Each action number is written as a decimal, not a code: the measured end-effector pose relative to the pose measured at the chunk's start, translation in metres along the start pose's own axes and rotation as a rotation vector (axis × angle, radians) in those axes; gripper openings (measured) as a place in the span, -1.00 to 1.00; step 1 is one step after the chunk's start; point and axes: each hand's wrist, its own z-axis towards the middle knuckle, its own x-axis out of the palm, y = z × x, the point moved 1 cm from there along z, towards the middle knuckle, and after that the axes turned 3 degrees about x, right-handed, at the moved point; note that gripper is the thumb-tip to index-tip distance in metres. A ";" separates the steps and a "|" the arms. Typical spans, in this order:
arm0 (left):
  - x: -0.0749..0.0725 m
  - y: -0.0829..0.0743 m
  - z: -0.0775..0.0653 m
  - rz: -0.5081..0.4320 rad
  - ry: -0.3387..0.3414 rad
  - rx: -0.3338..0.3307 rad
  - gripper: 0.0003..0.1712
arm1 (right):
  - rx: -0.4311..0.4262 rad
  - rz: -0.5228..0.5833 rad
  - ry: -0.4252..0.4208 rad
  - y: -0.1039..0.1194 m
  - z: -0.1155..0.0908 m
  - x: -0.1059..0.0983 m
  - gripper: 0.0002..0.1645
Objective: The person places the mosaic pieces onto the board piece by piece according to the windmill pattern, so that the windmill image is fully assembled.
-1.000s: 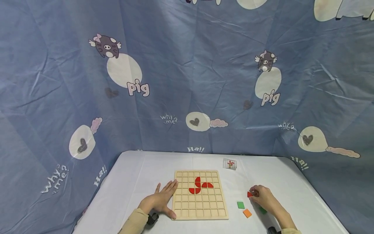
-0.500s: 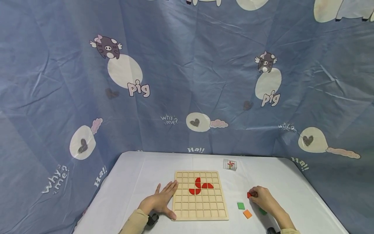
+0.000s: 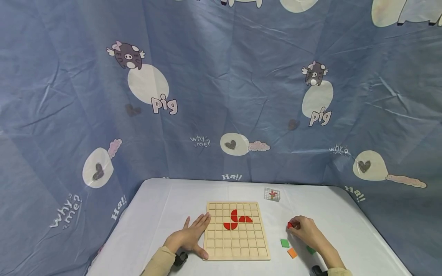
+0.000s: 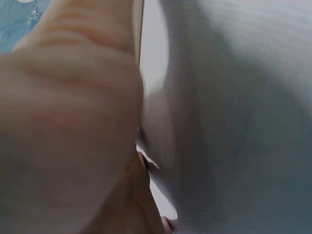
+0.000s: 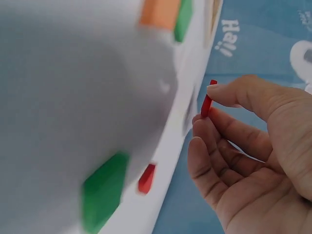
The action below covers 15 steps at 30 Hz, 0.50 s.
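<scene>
My right hand (image 3: 306,231) pinches a small flat red tile (image 5: 208,99) between thumb and fingertips, right of the board; its other fingers curl loosely below. The tile's full outline is hidden. The wooden grid board (image 3: 236,245) lies flat on the table, with several red quarter-round tiles (image 3: 234,219) set in its upper middle squares. My left hand (image 3: 188,237) rests spread at the board's left edge, fingertips at the upper side and thumb at the lower corner. In the left wrist view, skin of that hand (image 4: 68,126) fills the left half.
Near the right hand lie a green tile (image 3: 284,243), an orange tile (image 3: 292,253) and another green tile (image 3: 311,250). The right wrist view also shows a red tile (image 5: 146,178) on the table. A small grid card (image 3: 272,194) with a red pattern lies behind the board.
My right hand has moved slightly left and away from me, carrying the red tile it pinches. The left hand and the board have stayed in place.
</scene>
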 end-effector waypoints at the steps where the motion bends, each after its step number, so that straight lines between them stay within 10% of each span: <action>1: 0.000 0.000 0.000 -0.002 0.001 0.000 0.59 | -0.009 0.002 -0.006 0.004 0.000 0.001 -0.82; 15: 0.001 0.001 0.002 0.003 0.010 -0.010 0.59 | -0.254 0.051 -0.030 0.060 0.011 0.026 -0.84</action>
